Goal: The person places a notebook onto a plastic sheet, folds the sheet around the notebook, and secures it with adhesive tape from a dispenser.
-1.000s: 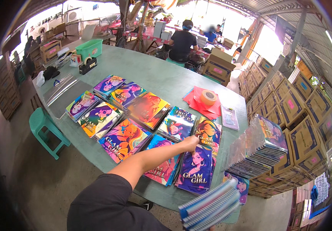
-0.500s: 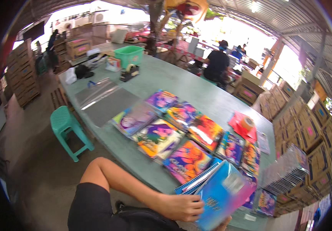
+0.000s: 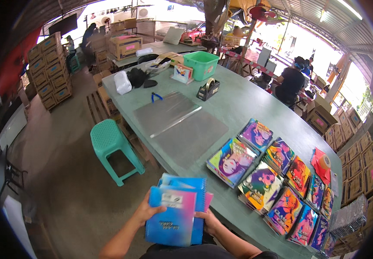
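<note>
Several blue-and-pink spiral notebooks (image 3: 171,226) are held together in front of my body, beside the table's near edge and slightly blurred. My left hand (image 3: 148,210) is closed on their left side, thumb over the front cover. Along their right side, my right hand (image 3: 209,221) is closed too, with its thumb on the bundle. A pink corner (image 3: 208,199) sticks out behind the blue covers. To the right on the green table (image 3: 182,162) lie stacks of colourful spiral notebooks (image 3: 262,183), set in rows.
Clear plastic sheets (image 3: 186,129), blue cutters (image 3: 156,97), a tape dispenser (image 3: 208,89) and a green basket (image 3: 201,65) sit farther back. A teal stool (image 3: 108,140) stands left of the table. Cartons (image 3: 50,71) are piled at left. A person (image 3: 291,82) sits beyond the table.
The blue notebooks have come away from the table's right part to in front of my body. My right hand, mostly hidden before, now shows gripping them. The view has swung left.
</note>
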`<state>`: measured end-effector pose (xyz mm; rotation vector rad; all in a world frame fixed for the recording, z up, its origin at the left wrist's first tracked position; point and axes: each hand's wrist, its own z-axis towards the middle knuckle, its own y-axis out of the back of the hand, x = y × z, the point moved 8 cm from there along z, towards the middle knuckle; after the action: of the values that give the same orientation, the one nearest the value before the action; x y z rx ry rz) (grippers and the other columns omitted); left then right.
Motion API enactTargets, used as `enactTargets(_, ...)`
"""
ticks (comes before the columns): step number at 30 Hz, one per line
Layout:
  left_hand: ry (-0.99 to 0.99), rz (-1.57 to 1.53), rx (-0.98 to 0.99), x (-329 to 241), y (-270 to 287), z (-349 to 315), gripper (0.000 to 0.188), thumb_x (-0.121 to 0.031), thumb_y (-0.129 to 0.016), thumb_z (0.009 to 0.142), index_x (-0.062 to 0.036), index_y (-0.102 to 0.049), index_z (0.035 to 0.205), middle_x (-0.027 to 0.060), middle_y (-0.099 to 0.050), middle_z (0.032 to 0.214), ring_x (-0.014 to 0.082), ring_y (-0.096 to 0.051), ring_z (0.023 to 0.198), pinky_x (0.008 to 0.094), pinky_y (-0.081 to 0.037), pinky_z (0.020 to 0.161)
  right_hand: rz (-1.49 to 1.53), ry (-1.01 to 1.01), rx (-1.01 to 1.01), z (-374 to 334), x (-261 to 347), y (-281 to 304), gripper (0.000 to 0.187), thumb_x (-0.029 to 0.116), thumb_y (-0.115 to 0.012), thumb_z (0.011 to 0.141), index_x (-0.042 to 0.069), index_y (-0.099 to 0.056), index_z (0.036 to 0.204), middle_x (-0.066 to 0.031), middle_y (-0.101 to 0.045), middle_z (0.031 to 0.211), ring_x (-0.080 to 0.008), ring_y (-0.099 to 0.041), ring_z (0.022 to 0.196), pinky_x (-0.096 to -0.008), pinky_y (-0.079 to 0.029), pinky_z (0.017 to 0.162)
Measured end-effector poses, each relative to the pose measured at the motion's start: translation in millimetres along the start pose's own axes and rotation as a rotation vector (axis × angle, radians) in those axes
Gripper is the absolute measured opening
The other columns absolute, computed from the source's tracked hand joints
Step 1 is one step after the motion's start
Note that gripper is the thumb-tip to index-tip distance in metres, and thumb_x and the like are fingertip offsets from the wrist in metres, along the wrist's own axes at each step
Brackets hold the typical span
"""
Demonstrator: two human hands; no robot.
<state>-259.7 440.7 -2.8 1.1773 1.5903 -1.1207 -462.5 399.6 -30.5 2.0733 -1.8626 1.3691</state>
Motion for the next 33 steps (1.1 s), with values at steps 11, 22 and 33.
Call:
enactTargets(11, -0.400, 0.028, -0.052, -160, 116, 194, 0.097, -0.024, -0.086, 0.057, -0.0036, -0.029, 0.132, 0.0113, -0.048, 0.121, 0.0240, -0.047, 0.114, 0.0363, -0.037, 0.099, -0.301, 0.689, 0.022, 192, 202, -111, 0.074, 0.029, -0.084, 0.063, 0.000, -0.046, 0.120, -0.0104, -0.056, 0.112, -0.0197, -0.054, 0.103, -0.0362, -0.042, 0.093)
enactTargets(22, -0.391, 0.085, 0.228, -177, 122, 417, 0.091, -0.010, -0.088, 0.054, -0.0008, -0.038, 0.130, 0.0069, -0.055, 0.113, 0.0156, -0.052, 0.106, 0.0299, -0.040, 0.094, -0.045, 0.971, -0.455, 305, 285, -77, 0.094, 0.025, -0.092, 0.048, 0.002, -0.039, 0.122, -0.0101, -0.055, 0.112, -0.0201, -0.054, 0.104, -0.0318, -0.044, 0.090)
enactTargets(33, -0.414, 0.131, 0.695, -187, 129, 491, 0.091, -0.033, -0.090, 0.052, -0.0023, -0.041, 0.122, 0.0085, -0.053, 0.116, 0.0179, -0.049, 0.112, 0.0344, -0.040, 0.095, -0.389, 1.144, -0.883, 305, 299, -107, 0.120, 0.041, -0.091, 0.042, 0.003, -0.027, 0.136, -0.0121, -0.049, 0.121, -0.0214, -0.052, 0.107, -0.0325, -0.043, 0.090)
